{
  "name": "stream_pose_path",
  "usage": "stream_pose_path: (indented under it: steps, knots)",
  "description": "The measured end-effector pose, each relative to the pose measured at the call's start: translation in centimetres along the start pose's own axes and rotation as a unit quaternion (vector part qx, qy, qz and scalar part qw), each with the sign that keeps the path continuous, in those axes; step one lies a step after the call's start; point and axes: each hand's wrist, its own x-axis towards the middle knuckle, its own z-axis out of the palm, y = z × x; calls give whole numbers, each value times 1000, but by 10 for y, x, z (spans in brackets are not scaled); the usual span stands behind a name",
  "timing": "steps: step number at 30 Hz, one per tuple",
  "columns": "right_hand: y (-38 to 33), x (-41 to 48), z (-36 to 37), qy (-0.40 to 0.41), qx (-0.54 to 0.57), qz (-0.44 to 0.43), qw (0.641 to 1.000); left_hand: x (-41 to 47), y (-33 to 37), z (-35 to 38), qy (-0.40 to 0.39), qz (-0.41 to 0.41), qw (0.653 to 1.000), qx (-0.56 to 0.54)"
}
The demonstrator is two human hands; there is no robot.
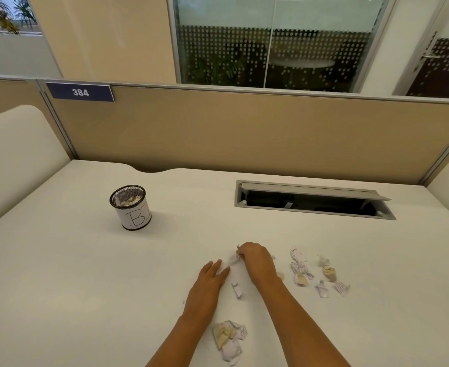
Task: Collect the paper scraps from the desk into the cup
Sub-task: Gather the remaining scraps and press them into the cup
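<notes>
White worktop (85, 274), mesh cup (129, 207) at left with paper (128, 200) inside. Left grip (212, 276) flat, fingers straight; right grip (255, 258) pinching white scrap (234, 259). Loose scraps (301, 271) lying rightward.

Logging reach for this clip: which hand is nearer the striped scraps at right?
Right. The right hand sits just left of the striped scraps; the left hand lies farther left, beyond it.
</notes>
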Motion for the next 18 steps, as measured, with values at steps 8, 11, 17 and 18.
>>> stream_pose_path:
  steps: [8,11,17,18]
  knots:
    - [13,-7,-21,151,-2,-3,989,2,-3,-5,69,73,984,145]
    - [28,-16,-25,152,-24,5,988,1,2,-9,53,56,978,191]
    - [38,-44,-20,61,-121,-25,990,-20,13,-5,-91,-93,924,359]
    - [38,-49,-18,48,-126,-35,990,-23,15,-5,-111,-120,917,363]
